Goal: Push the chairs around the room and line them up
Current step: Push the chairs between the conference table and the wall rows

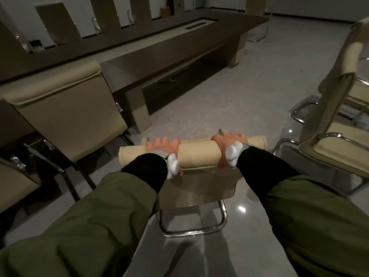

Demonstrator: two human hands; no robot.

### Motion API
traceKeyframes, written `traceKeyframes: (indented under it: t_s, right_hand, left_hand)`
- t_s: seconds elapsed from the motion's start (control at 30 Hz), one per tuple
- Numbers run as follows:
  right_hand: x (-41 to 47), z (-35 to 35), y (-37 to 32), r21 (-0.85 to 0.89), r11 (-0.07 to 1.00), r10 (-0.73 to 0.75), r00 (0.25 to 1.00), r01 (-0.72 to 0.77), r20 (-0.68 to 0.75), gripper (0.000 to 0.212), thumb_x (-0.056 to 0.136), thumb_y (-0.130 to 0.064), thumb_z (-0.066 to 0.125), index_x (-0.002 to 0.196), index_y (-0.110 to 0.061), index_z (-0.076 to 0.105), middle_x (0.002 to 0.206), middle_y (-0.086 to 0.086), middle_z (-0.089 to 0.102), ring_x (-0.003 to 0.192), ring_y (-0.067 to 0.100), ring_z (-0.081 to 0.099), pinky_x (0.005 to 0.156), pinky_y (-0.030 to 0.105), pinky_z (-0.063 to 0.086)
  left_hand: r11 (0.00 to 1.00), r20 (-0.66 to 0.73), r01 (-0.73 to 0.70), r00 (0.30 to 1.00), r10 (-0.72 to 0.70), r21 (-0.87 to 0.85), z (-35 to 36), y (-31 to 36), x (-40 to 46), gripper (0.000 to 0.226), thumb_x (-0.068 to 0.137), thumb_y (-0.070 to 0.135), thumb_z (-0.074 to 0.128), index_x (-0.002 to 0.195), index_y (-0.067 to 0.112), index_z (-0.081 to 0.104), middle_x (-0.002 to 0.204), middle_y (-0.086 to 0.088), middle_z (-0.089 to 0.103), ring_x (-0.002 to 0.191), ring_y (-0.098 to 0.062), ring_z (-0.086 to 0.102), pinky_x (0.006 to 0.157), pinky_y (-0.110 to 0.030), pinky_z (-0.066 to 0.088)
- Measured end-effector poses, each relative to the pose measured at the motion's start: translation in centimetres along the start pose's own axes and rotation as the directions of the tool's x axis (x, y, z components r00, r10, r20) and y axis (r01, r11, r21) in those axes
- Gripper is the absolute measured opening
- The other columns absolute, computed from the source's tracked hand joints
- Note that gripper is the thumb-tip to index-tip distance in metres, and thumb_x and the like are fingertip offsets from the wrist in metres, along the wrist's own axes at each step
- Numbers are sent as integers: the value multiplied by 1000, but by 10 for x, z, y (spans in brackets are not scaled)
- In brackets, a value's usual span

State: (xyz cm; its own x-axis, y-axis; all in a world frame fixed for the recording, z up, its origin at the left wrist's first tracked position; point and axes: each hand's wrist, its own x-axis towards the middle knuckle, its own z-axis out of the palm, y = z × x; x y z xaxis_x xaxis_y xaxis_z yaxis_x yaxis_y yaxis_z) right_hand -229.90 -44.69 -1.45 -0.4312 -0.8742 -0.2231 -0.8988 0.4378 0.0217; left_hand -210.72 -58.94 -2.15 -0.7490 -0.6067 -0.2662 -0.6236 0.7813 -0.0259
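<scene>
Gripping chair (196, 151), left hand (162, 149), right hand (229, 143)

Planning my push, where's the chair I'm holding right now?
Head view, low centre: the chair is under both hands, between the chair at the table on its left and a loose chair on its right.

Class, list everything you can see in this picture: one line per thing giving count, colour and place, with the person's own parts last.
held chair: one, beige, chrome frame, centre foreground.
tucked chair: one, beige, left, pushed in at the table.
loose chair: one, beige, chrome frame, right, standing away from the table.
far chairs: several, beige, behind the table.
table: one, dark brown, long, running across the upper left.
floor: grey, glossy.
left hand: one, gripping the held chair's top.
right hand: one, gripping the same top.
</scene>
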Motion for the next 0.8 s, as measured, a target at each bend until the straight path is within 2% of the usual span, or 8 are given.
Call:
traceKeyframes:
  t_s: [0.2, 0.37, 0.5, 0.6, 0.7, 0.8]
  right_hand:
    - [28, -2, 11, 10, 1000, -5, 1000, 5, -6, 81, 52, -43, 81, 124, -40, 43, 117, -1, 52, 115, 30, 50, 86, 38, 34]
    - [53, 0, 13, -19, 1000, -10, 998, 9, -69, 77, 51, -43, 79, 120, -40, 44, 109, -3, 51, 106, 26, 54, 80, 35, 26]
    - [80, 1, 17, -14, 1000, -4, 994, 2, -105, 77, 49, -46, 77, 118, -44, 43, 105, -5, 53, 104, 25, 56, 92, 38, 32]
    - [98, -5, 23, -8, 1000, -3, 995, 2, -100, 77, 49, -44, 78, 118, -43, 43, 106, -5, 53, 104, 25, 56, 91, 37, 31]
    - [122, -11, 31, 2, 1000, -3, 997, 3, -79, 78, 50, -44, 80, 120, -40, 44, 109, -3, 53, 107, 26, 54, 101, 40, 31]
    - [146, -19, 39, 0, 1000, 8, 999, -8, -52, 82, 50, -42, 83, 122, -38, 44, 111, -2, 53, 108, 26, 54, 100, 40, 30]
  left_hand:
    - [1000, 58, 18, 998, -17, -20, -12, -4, 29, 98, 57, 63, 81, 137, 35, 33, 127, -8, 43, 120, -36, 40, 105, -59, 26]
    - [999, 80, 28, 996, -26, -27, -20, -14, 56, 98, 57, 62, 83, 138, 36, 34, 127, -7, 42, 123, -35, 39, 105, -58, 25]
    - [1000, 71, 26, 997, -25, -14, -25, -23, 82, 98, 55, 64, 82, 137, 38, 34, 125, -6, 43, 120, -34, 40, 101, -56, 28]
    - [1000, 72, 27, 997, -27, -2, -30, -27, 103, 98, 54, 65, 81, 136, 40, 34, 126, -5, 44, 121, -34, 41, 103, -57, 27]
    - [1000, 79, 27, 997, -27, -3, -36, -31, 130, 98, 53, 65, 81, 136, 41, 34, 125, -4, 44, 120, -33, 41, 102, -57, 28]
    - [1000, 84, 30, 996, -30, -7, -43, -33, 157, 98, 53, 64, 81, 135, 40, 35, 125, -4, 44, 120, -33, 41, 100, -55, 29]
